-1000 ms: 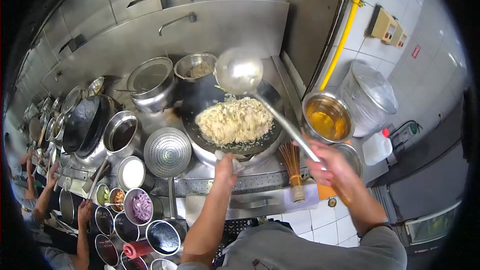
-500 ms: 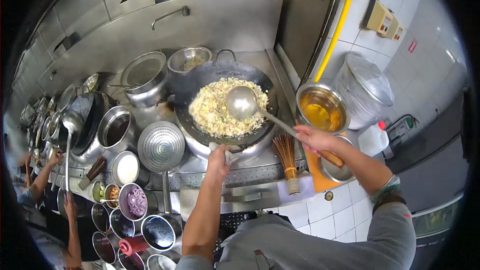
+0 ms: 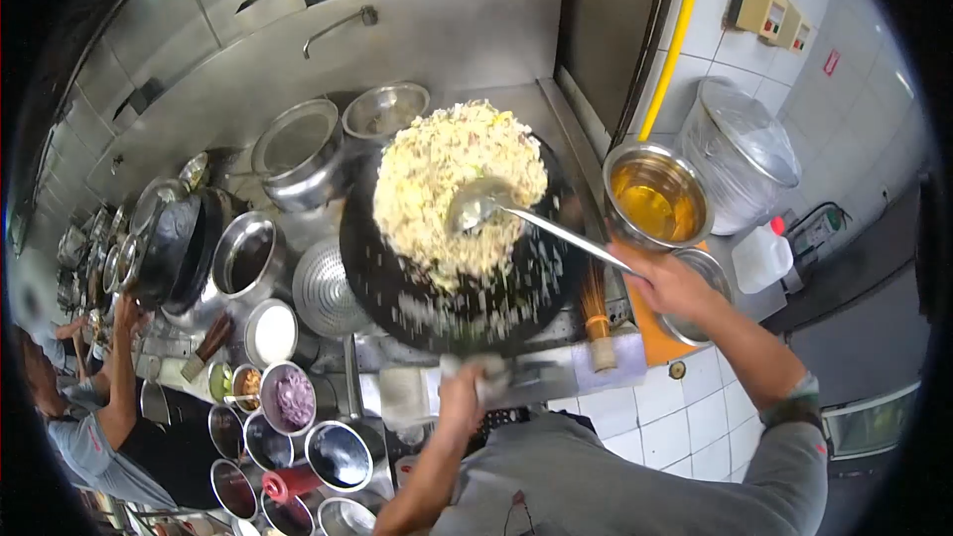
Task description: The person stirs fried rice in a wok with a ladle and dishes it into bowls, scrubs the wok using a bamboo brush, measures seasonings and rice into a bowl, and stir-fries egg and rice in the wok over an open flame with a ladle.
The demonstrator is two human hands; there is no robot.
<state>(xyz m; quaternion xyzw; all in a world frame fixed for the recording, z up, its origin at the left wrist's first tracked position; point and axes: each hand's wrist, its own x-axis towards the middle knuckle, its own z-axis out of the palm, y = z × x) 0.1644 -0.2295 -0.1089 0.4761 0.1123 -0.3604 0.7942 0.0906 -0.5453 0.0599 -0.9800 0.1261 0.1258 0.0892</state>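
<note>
My view of the left hand [image 3: 460, 401] and its cloth [image 3: 492, 384] is blurred by the counter's [image 3: 314, 227] near edge. The wok [image 3: 365, 273] hides part of the strainer [image 3: 323, 295] from me.

On our right we see a yellow pipe [image 3: 683, 25] running up the white-tiled wall [image 3: 733, 55] beside beige switch boxes [image 3: 760, 12]. Below them stand a plastic-wrapped pot [image 3: 743, 159] and a white jug [image 3: 760, 263] with a red cap. On our left we find a perforated skimmer [image 3: 323, 290], sliced purple onions [image 3: 295, 399] in a metal container [image 3: 286, 430], and a red plastic bottle [image 3: 288, 483] on its side. A faucet [image 3: 342, 28] juts from the steel backsplash [image 3: 467, 35].
</note>
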